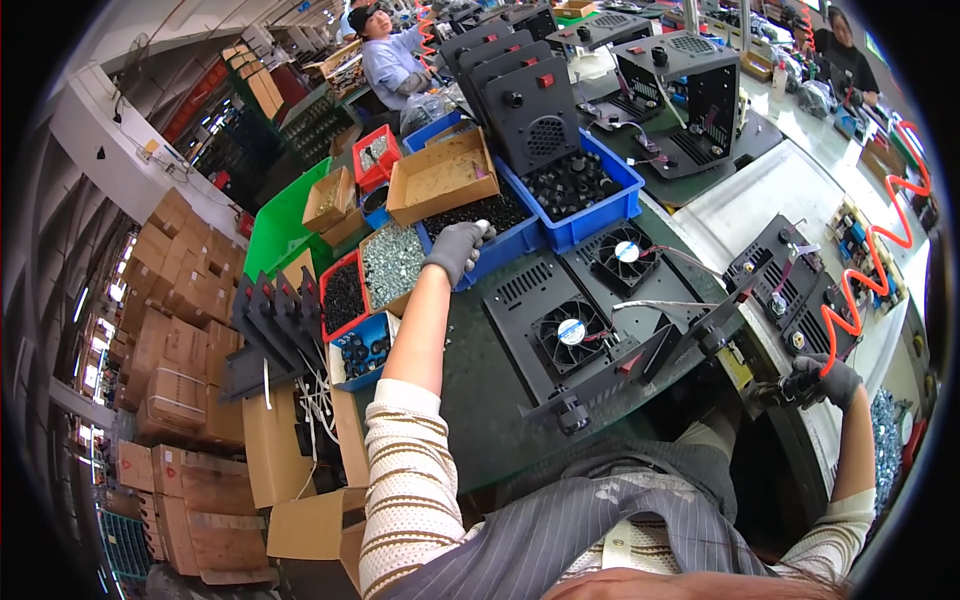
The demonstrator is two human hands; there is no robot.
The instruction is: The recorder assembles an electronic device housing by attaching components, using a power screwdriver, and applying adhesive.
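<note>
My left hand (456, 250), in a grey glove with pale fingertips, reaches to the front edge of a blue bin (510, 248) of small black screws. Its fingers are closed in a pinch; whatever lies between them is too small to make out. At the right, my gloved right hand (828, 383) is wrapped round a dark air screwdriver (768, 394), partly hidden by the fingers, where a red coiled hose (850, 318) comes down. Between my hands lies a black metal panel (520, 300) with two fans, one fan (570, 335) nearer me and another fan (625, 255) beyond.
Left of the panel stand a box of silver screws (393, 262), a red bin of black screws (343, 298) and an open carton (445, 178). A blue bin of black knobs (580, 190) sits behind. Black housings (690, 100) stand farther back. Two people work beyond.
</note>
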